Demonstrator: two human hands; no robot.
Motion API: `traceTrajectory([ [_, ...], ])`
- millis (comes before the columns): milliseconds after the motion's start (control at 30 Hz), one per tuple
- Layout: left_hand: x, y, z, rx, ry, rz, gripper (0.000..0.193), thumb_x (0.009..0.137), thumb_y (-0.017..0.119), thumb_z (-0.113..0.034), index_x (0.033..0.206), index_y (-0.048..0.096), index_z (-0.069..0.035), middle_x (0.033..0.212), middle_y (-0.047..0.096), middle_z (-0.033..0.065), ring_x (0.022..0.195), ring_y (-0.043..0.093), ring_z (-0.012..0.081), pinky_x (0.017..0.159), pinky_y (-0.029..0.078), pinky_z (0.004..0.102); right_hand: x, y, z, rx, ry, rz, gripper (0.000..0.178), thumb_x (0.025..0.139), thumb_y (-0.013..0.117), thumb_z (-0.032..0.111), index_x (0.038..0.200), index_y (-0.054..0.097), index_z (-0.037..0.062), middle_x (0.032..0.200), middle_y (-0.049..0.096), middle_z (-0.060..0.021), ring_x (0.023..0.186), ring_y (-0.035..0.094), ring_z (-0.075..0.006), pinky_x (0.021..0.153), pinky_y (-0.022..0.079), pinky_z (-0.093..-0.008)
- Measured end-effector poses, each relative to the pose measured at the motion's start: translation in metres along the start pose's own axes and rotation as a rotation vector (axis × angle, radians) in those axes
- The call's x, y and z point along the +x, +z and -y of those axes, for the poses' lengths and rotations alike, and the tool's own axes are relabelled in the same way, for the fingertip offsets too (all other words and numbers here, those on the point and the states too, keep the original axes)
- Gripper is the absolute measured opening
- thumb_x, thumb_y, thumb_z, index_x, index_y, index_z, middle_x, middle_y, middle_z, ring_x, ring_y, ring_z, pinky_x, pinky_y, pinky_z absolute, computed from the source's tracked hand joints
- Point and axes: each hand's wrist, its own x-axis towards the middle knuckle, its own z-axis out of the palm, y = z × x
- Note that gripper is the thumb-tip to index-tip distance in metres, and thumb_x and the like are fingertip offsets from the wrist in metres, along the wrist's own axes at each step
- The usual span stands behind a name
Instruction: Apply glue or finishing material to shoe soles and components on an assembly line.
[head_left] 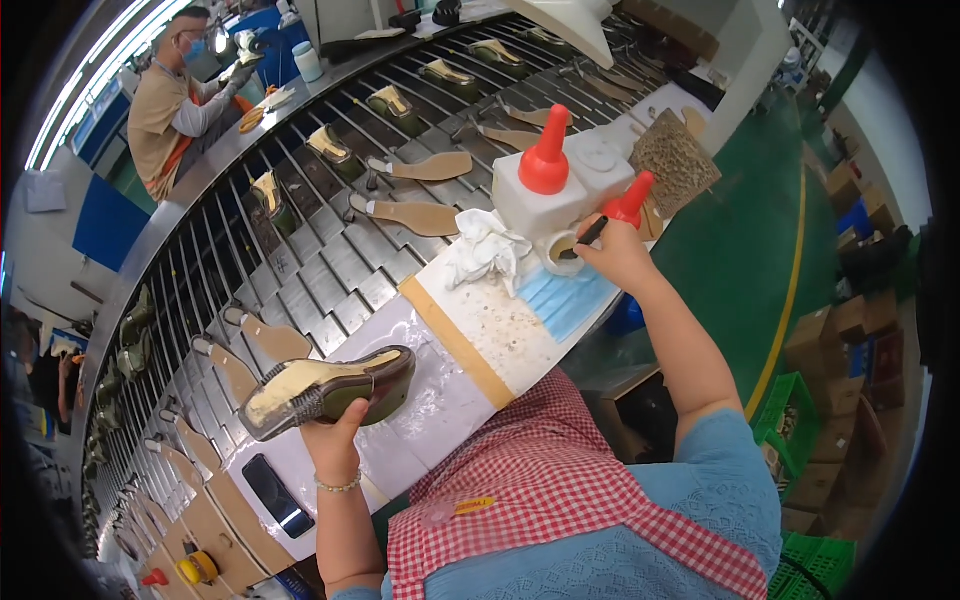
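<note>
My left hand (338,440) is closed round a dark brown shoe upper on a last (335,392), its pale yellow bottom turned up. The shoe is held above the pale sheet (395,350) on the worktop. At the right, my right hand (622,255) pinches the black handle of a brush (592,232). The brush's tip is down in a small white pot (553,243); how deep it reaches is hard to see. A crumpled white cloth (487,250) lies left of the pot, and a blue face mask (570,300) lies just in front of it.
White containers with red cone caps (545,155) stand behind the pot. A phone (277,495) lies at the near left. The slatted conveyor (330,270) carries tan soles (415,215) and several lasted shoes (400,108). Across it sits a person (170,110). Green crates (787,425) stand at the right.
</note>
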Motion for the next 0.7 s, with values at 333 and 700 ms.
traceTrajectory([
  [333, -0.001, 0.028, 0.06, 0.423, 0.284, 0.1, 0.074, 0.067, 0.084, -0.012, 0.129, 0.043, -0.003, 0.129, 0.05, 0.0103, 0.117, 0.05, 0.0219, 0.1, 0.041, 0.0351, -0.001, -0.001, -0.026, 0.314, 0.07, 0.015, 0.018, 0.073, 0.072, 0.012, 0.087, 0.063, 0.0019, 0.084, 0.065, -0.0086, 0.082, 0.064, -0.0213, 0.072, 0.049, -0.0332],
  [700, -0.021, 0.05, 0.035, 0.413, 0.335, 0.094, 0.074, 0.063, 0.087, -0.019, 0.122, 0.045, -0.004, 0.124, 0.051, 0.0102, 0.112, 0.052, 0.0202, 0.098, 0.042, 0.0343, -0.024, 0.025, -0.067, 1.458, 0.851, -0.042, 0.025, 0.08, 0.074, 0.026, 0.093, 0.061, 0.0079, 0.085, 0.063, -0.0043, 0.083, 0.063, -0.0188, 0.069, 0.051, -0.0299],
])
